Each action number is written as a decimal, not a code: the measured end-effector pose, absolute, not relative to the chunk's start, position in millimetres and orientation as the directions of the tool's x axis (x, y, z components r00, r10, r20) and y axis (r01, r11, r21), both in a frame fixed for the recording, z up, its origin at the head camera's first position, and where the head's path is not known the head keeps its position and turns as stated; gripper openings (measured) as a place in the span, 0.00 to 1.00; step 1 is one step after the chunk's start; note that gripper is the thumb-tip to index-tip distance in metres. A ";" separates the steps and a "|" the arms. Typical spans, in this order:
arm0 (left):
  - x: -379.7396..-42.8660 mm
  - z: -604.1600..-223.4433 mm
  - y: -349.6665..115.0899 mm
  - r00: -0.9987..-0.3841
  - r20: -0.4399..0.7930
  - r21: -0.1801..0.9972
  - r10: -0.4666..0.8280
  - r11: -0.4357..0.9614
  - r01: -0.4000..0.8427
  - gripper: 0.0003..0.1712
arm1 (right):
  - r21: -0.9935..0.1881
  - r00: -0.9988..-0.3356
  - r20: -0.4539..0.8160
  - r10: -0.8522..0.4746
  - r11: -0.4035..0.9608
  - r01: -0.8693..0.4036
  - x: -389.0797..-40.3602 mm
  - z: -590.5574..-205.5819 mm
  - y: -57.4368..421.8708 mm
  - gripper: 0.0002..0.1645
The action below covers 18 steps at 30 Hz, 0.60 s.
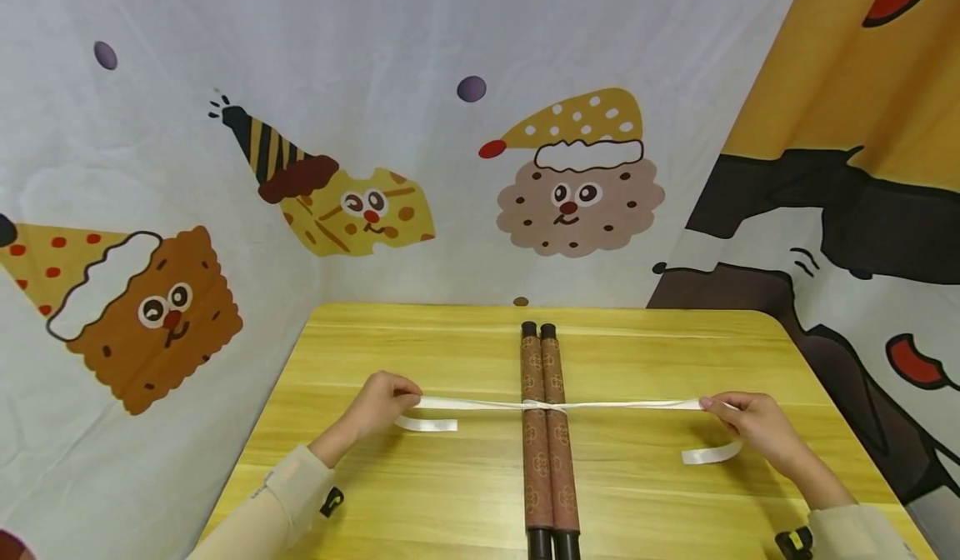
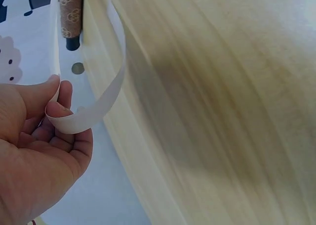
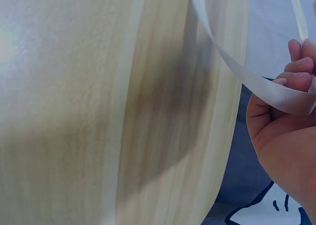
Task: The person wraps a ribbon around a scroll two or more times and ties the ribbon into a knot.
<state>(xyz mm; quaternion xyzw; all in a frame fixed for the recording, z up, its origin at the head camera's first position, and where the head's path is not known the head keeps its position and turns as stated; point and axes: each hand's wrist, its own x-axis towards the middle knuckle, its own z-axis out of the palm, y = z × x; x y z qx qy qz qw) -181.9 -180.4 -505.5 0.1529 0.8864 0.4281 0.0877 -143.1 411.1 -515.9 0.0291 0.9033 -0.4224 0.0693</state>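
Note:
Two brown patterned scroll rolls (image 1: 542,452) with black end knobs lie side by side on the wooden table, pointing away from me. A white ribbon (image 1: 480,404) goes around both near their middle and crosses there; whether it is knotted I cannot tell. My left hand (image 1: 378,406) pinches its left length between thumb and fingers, and the loose tail (image 2: 106,104) curls down beside the hand. On the other side my right hand (image 1: 757,427) pinches the right length, with that tail (image 3: 281,94) hanging below. Both lengths are stretched nearly straight, out to either side of the rolls.
The light wooden table (image 1: 360,335) has rounded far corners. A white cloth (image 1: 390,68) printed with cartoon snacks hangs behind it and along the left. Black-and-yellow wrist gear (image 1: 795,541) shows at the right sleeve.

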 end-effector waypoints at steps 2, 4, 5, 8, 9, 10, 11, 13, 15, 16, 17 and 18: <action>-182.7 -508.4 -181.5 -0.938 -0.028 0.781 0.345 0.593 0.195 0.06 | -0.756 -0.988 -0.152 -0.008 0.645 0.111 -143.3 -517.3 412.1 0.29; -183.7 -511.2 -182.2 -0.938 -0.029 0.779 0.345 0.596 0.195 0.06 | -0.756 -0.988 -0.155 -0.014 0.645 0.110 -143.7 -518.6 412.9 0.28; -184.1 -512.2 -182.4 -0.938 -0.030 0.779 0.345 0.596 0.194 0.06 | -0.760 -0.988 -0.155 -0.018 0.641 0.108 -143.9 -519.2 413.1 0.28; -185.1 -513.9 -183.2 -0.939 -0.035 0.783 0.341 0.593 0.187 0.06 | -0.765 -0.986 -0.168 -0.013 0.632 0.122 -144.1 -519.9 413.5 0.28; -185.3 -514.1 -183.4 -0.939 -0.036 0.785 0.341 0.592 0.185 0.06 | -0.767 -0.985 -0.171 -0.012 0.629 0.126 -144.1 -520.2 413.8 0.29; -185.2 -514.0 -183.6 -0.939 -0.039 0.786 0.342 0.590 0.182 0.07 | -0.768 -0.985 -0.175 -0.011 0.627 0.129 -144.1 -520.5 414.1 0.29; -184.9 -513.5 -183.7 -0.938 -0.044 0.787 0.343 0.590 0.179 0.07 | -0.769 -0.985 -0.174 -0.011 0.626 0.129 -144.0 -520.6 414.3 0.29; -184.5 -513.3 -184.2 -0.938 -0.051 0.784 0.342 0.596 0.174 0.07 | -0.767 -0.984 -0.176 -0.006 0.628 0.133 -143.7 -521.0 414.6 0.29; -184.3 -513.1 -185.1 -0.938 -0.059 0.781 0.341 0.601 0.170 0.07 | -0.760 -0.983 -0.182 0.000 0.634 0.141 -143.4 -521.5 415.4 0.29; -184.1 -513.3 -185.8 -0.937 -0.063 0.778 0.343 0.605 0.169 0.07 | -0.756 -0.983 -0.185 -0.006 0.640 0.139 -143.1 -521.6 415.9 0.30; -184.1 -513.8 -186.9 -0.937 -0.067 0.775 0.342 0.610 0.167 0.08 | -0.751 -0.982 -0.190 0.002 0.643 0.147 -142.7 -521.7 416.2 0.30; -184.2 -514.8 -188.3 -0.937 -0.072 0.768 0.341 0.619 0.167 0.08 | -0.747 -0.981 -0.196 0.008 0.646 0.155 -142.4 -521.9 416.5 0.30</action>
